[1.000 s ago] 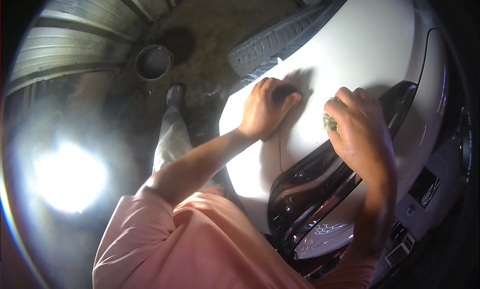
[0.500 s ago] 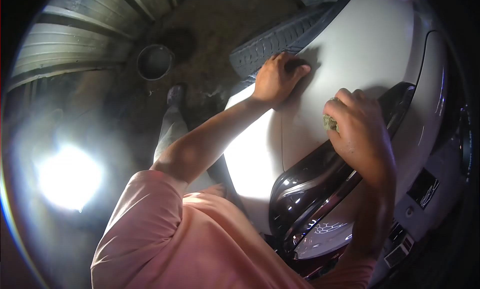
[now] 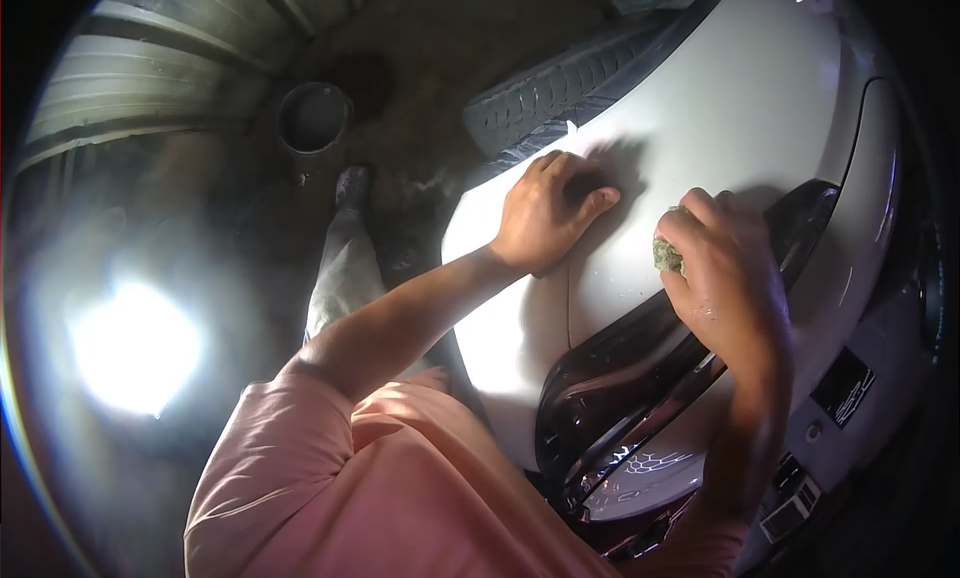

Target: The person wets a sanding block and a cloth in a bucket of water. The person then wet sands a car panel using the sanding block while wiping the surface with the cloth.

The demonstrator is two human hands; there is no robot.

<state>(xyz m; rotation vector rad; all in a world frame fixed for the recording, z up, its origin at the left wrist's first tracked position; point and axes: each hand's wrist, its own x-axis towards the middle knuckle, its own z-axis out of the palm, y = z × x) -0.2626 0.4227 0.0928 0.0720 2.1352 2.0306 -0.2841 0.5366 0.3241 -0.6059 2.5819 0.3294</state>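
My right hand (image 3: 725,263) is closed around a yellowish-green sponge (image 3: 668,256), whose rough edge shows between thumb and fingers. It is over the white car panel (image 3: 690,128), just above the dark tail light (image 3: 600,388). My left hand (image 3: 550,213) rests on the same panel near the wheel arch edge, fingers bent and thumb held apart. Nothing shows in it, though its palm side is in shadow. A thin panel seam (image 3: 569,308) runs below the left hand.
The tyre (image 3: 550,93) stands beyond the panel's edge. On the dark floor behind it is a round bucket (image 3: 313,118), near my foot (image 3: 352,188). A bright lamp (image 3: 137,348) glares at the left, below a corrugated metal sheet (image 3: 150,68).
My left hand has slid back along the panel, away from the tyre and towards me. My right hand, still gripping the sponge, has shifted slightly down and right.
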